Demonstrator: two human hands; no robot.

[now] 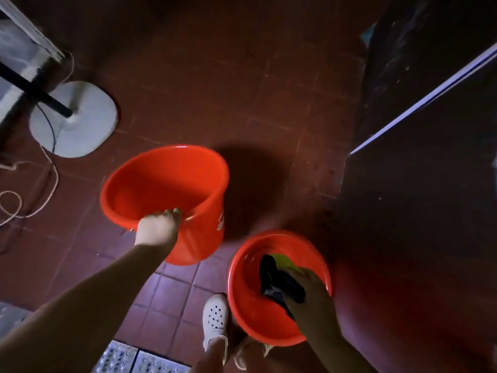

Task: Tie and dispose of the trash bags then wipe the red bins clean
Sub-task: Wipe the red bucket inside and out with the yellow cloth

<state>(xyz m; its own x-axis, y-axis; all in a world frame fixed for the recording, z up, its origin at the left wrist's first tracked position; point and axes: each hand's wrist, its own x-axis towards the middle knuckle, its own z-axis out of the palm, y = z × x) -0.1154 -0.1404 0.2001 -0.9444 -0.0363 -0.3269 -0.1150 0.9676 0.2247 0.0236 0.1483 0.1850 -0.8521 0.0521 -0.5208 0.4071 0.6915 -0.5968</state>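
Head view looks straight down at a dim red-tiled floor (242,103) with two red bins side by side. Left hand (158,227) grips the near rim of the larger bin (161,181), fingers curled over the edge, and this bin is tilted with its mouth turned toward the far left; its inside looks bare. Right hand (309,289) reaches into the smaller bin (250,305), which sits nearer and to the right, and it clutches a dark cloth (271,278) pressed against the inside wall, with a bit of yellow-green showing by the cloth. A white shoe (215,316) stands on the floor just beside the smaller bin, at its left. Toward the far left corner a white round stand base (88,125) rests on the floor, with a pale cord (16,205) looped near it
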